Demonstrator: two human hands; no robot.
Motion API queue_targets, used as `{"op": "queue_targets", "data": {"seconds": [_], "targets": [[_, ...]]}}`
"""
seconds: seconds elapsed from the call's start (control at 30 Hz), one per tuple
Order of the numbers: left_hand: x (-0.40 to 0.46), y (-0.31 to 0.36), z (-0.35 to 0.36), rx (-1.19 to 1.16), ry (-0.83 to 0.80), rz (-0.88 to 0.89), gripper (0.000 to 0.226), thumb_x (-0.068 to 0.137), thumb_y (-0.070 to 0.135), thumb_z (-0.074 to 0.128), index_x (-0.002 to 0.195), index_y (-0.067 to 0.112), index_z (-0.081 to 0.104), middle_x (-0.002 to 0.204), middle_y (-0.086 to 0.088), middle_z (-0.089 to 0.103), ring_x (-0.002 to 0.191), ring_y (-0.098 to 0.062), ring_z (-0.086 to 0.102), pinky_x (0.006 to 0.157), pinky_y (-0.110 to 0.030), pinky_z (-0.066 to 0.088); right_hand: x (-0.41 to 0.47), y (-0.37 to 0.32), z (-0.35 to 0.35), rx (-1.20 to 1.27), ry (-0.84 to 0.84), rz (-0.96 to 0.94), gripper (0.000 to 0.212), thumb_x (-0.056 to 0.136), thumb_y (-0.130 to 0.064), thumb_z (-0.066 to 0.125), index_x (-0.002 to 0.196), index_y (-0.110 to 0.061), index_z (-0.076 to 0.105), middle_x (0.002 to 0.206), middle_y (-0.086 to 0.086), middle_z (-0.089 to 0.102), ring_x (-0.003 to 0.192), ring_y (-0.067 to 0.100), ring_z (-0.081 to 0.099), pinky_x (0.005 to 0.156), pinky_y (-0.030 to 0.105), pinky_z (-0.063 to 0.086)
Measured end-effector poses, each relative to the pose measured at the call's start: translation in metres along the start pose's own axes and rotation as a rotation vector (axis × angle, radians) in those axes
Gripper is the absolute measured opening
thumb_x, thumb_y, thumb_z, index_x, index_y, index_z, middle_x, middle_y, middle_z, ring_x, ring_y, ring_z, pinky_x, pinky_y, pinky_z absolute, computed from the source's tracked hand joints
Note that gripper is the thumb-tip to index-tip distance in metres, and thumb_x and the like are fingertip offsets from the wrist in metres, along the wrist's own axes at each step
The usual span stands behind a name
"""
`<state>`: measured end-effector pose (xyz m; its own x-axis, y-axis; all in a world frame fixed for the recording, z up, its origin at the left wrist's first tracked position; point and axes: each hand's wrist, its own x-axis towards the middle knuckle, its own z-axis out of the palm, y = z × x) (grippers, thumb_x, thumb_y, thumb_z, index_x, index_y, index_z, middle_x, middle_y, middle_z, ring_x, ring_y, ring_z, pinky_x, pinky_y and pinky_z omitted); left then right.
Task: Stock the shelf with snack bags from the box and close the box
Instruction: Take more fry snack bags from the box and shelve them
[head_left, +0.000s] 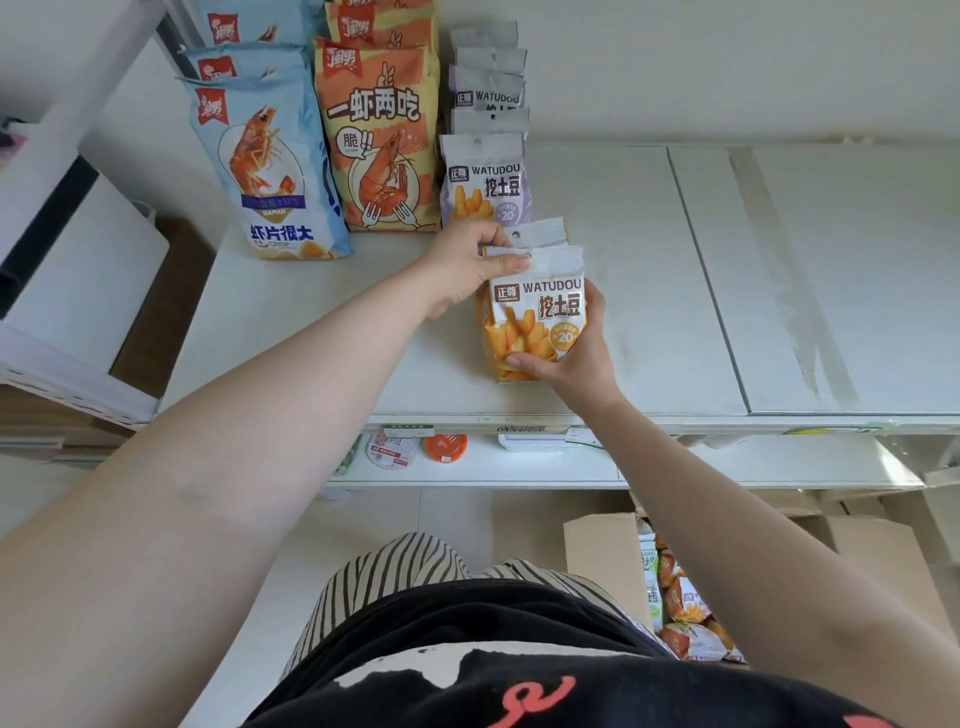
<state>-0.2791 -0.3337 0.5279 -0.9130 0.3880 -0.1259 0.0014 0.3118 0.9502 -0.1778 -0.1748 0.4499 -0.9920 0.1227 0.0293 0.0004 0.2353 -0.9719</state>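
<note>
Both bare arms reach forward and up over the white shelf (623, 260), converging on 1 orange snack bag (535, 312) held upright above the shelf's front half. The left hand (467, 265) comes in from the lower left, forearm long and nearly straight, wrist slightly bent; its thumb lies across the bag's top seal and the fingers curl behind it, pinching the top edge. The right hand (571, 348) rises from the lower right, elbow bent, and cups the bag's lower right side, thumb pressed on the front near the bottom corner, fingers wrapped round the back. The 2 hands sit close, left above right.
</note>
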Motion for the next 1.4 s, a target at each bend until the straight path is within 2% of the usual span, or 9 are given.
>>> {"op": "queue_targets", "data": {"seconds": [0.13, 0.33, 0.4, 0.53, 0.6, 0.73, 0.93, 1.13, 1.4], "targets": [[0.003, 0.005, -0.001, -0.055, -0.035, -0.091, 0.018, 0.083, 0.013, 0.071, 0.074, 0.016, 0.056, 0.080, 0.001, 0.061, 0.073, -0.010, 0.057, 0.069, -0.022, 0.047, 0.006, 0.003, -0.007, -0.075, -0.035, -0.006, 0.114, 0.055, -0.014, 0.094, 0.144, -0.015, 0.024, 0.126, -0.017, 0.053, 0.114, -0.003, 0.055, 0.103, 0.034, 0.047], [-0.002, 0.001, 0.004, -0.089, 0.010, -0.019, 0.016, 0.084, 0.011, 0.070, 0.086, 0.019, 0.056, 0.096, 0.000, 0.061, 0.086, -0.013, 0.058, 0.075, -0.022, 0.047, 0.009, 0.001, -0.007, -0.112, -0.040, 0.004, 0.115, 0.054, -0.023, 0.094, 0.145, -0.021, 0.023, 0.129, -0.015, 0.055, 0.119, 0.006, 0.056, 0.102, 0.039, 0.048], [-0.004, -0.006, 0.006, -0.115, 0.047, 0.072, 0.038, 0.084, 0.008, 0.070, 0.112, 0.024, 0.051, 0.124, -0.003, 0.051, 0.109, -0.015, 0.054, 0.087, -0.020, 0.047, 0.011, 0.000, -0.007, -0.122, -0.045, 0.006, 0.114, 0.056, -0.018, 0.094, 0.145, -0.025, 0.022, 0.123, -0.024, 0.055, 0.114, -0.001, 0.057, 0.099, 0.035, 0.048], [-0.009, -0.019, 0.010, -0.233, 0.098, 0.090, 0.101, 0.078, 0.014, 0.075, 0.150, 0.025, 0.005, 0.150, -0.002, 0.029, 0.135, -0.012, 0.037, 0.107, -0.026, 0.038, 0.012, 0.002, -0.006, -0.113, -0.040, 0.018, 0.114, 0.058, -0.018, 0.094, 0.147, -0.025, 0.023, 0.118, -0.028, 0.055, 0.108, -0.011, 0.056, 0.094, 0.025, 0.048], [-0.012, -0.028, 0.013, -0.246, 0.057, 0.005, 0.102, 0.076, 0.025, 0.076, 0.150, 0.021, 0.006, 0.148, 0.002, 0.038, 0.132, -0.011, 0.042, 0.107, -0.027, 0.039, 0.011, 0.000, -0.005, -0.098, -0.047, 0.029, 0.114, 0.057, -0.024, 0.094, 0.146, -0.027, 0.023, 0.120, -0.026, 0.057, 0.111, -0.005, 0.058, 0.097, 0.032, 0.049], [-0.014, -0.034, 0.013, -0.197, -0.004, -0.066, 0.085, 0.067, 0.052, 0.074, 0.138, 0.017, 0.042, 0.132, 0.003, 0.059, 0.122, -0.012, 0.055, 0.107, -0.040, 0.042, 0.010, -0.003, -0.006, -0.036, -0.150, 0.028, 0.126, 0.051, -0.027, 0.093, 0.149, -0.018, 0.015, 0.136, -0.006, 0.052, 0.126, 0.011, 0.054, 0.105, 0.039, 0.047], [-0.004, -0.025, 0.012, -0.136, -0.278, -0.009, 0.056, 0.080, 0.027, 0.069, 0.132, 0.015, 0.051, 0.129, -0.001, 0.062, 0.118, -0.012, 0.058, 0.097, -0.025, 0.047, 0.011, -0.007, -0.014, -0.024, -0.157, 0.082, 0.140, 0.053, 0.000, 0.092, 0.154, -0.022, -0.002, 0.149, -0.001, 0.039, 0.125, 0.008, 0.054, 0.097, 0.031, 0.051], [0.004, -0.016, 0.044, -0.027, -0.207, 0.108, 0.051, 0.078, 0.037, 0.073, 0.121, 0.015, 0.058, 0.122, 0.001, 0.064, 0.108, 0.001, 0.060, 0.093, -0.017, 0.046, 0.000, -0.003, -0.033, -0.062, -0.007, 0.112, 0.137, 0.046, -0.014, 0.095, 0.153, -0.020, 0.009, 0.137, -0.011, 0.051, 0.127, 0.006, 0.053, 0.103, 0.039, 0.047], [0.053, 0.023, 0.060, 0.312, -0.258, 0.133, 0.095, 0.061, 0.047, 0.083, 0.133, 0.027, 0.023, 0.116, -0.001, 0.056, 0.105, -0.015, 0.059, 0.089, -0.028, 0.049, 0.020, 0.019, -0.079, 0.016, 0.047, 0.086, 0.132, 0.045, -0.001, 0.089, 0.151, -0.020, 0.012, 0.129, -0.012, 0.057, 0.122, 0.011, 0.058, 0.103, 0.048, 0.048]]}}
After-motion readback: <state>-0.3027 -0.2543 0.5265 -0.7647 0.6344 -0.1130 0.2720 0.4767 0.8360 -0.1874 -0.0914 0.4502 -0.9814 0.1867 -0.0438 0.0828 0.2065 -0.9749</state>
